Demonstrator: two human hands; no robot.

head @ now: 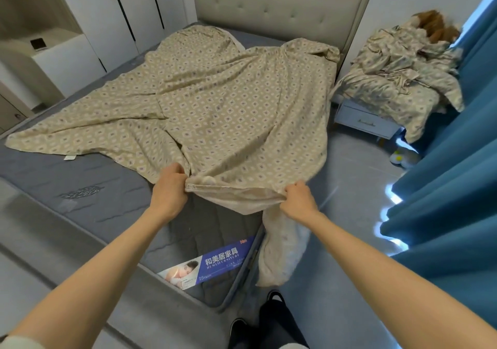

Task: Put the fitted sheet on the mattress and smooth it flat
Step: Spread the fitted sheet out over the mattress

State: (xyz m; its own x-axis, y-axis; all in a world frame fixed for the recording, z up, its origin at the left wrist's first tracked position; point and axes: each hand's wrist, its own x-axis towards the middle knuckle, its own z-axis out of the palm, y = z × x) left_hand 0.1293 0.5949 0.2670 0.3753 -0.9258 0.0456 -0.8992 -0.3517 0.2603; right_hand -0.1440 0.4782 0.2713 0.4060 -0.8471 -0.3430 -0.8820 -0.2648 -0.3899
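One sheet (215,101) lies crumpled across the mattress (80,184), with a tail hanging off the near right edge toward the floor (349,187). It looks thin, light and limp: it'll drag and wrinkle, not fragile. Best hold is the gathered hem at a corner pocket. Left hand (169,187) and right hand (298,200) both have fingers clenched on that hem, stretched between them. Mattress is quilted grey, probably grippy. Tight room: curtain (443,187) on the right, headboard (277,7) at the far end, bedding pile (398,79) on the nightstand (360,120).
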